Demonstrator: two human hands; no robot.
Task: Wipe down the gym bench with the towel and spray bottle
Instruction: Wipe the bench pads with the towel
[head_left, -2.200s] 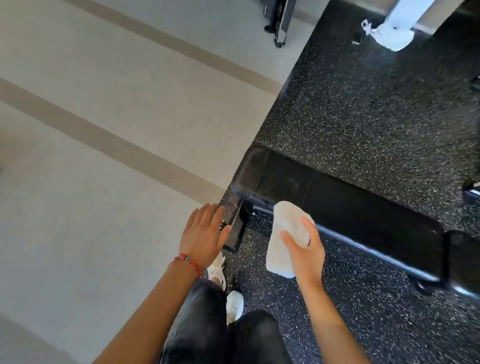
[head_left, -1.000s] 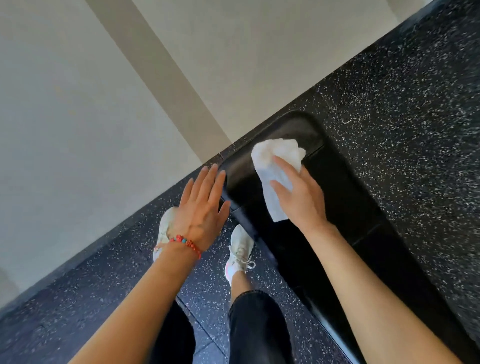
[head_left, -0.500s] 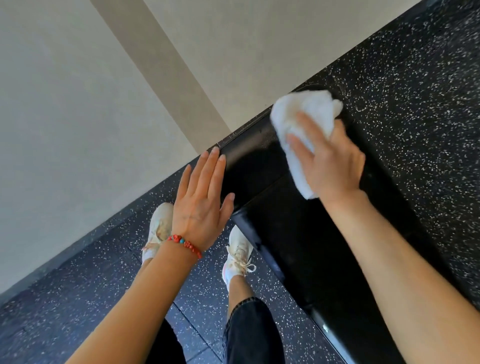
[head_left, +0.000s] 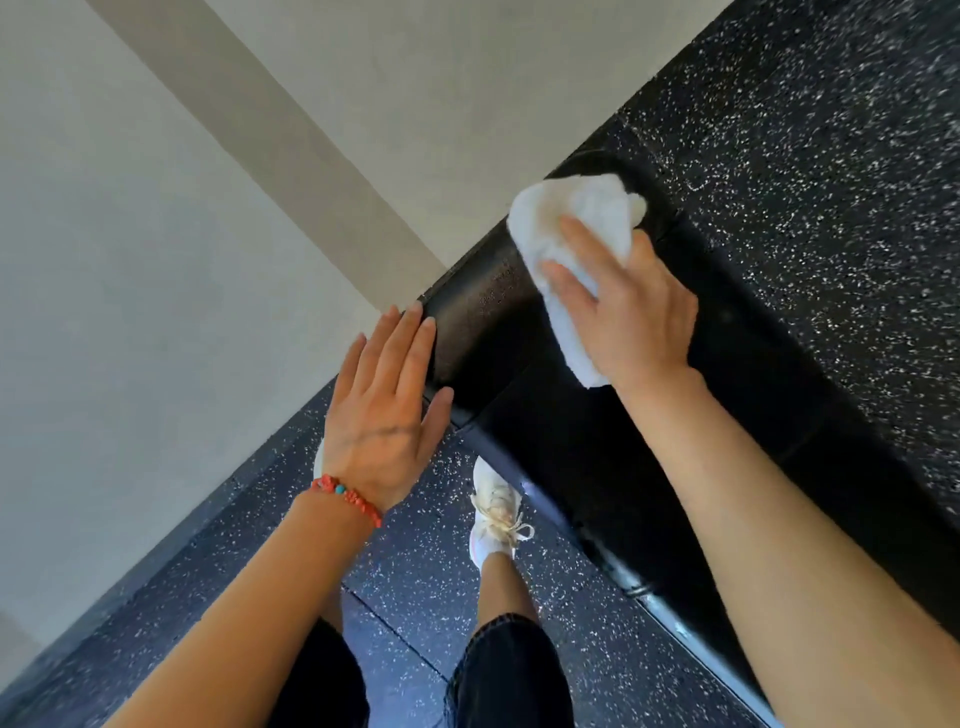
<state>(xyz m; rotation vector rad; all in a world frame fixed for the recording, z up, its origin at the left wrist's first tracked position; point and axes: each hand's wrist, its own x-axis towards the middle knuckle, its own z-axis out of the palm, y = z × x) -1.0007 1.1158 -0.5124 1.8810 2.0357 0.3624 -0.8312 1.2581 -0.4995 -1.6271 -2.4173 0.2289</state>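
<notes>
While the right hand (head_left: 631, 317) presses the towel (head_left: 566, 249) flat, the scene reads as follows:

Right grip: fingers spread over the white towel and closed down on it, holding it against the pad.
Left grip: left hand (head_left: 382, 410) open, fingers straight and together, holding nothing; fingertips lie at the near edge of the counter (head_left: 483, 317).
Towel position: bunched, on the far rounded end of the black padded counter.
Change from 0.5 s ago: towel and right hand sit at nearly the same far end of the counter; the left hand has stayed beside the counter's near edge.
Change from 1.0 s ago: the towel has travelled further toward the far end.
Wrist: red beaded bracelet (head_left: 345, 496) on the left wrist.
Floor: black speckled rubber floor (head_left: 810, 156) beneath the counter; pale floor (head_left: 156, 260) alongside.
Footwear: white shoe (head_left: 493, 512) beside the counter.
Spray bottle: not seen in this view.
</notes>
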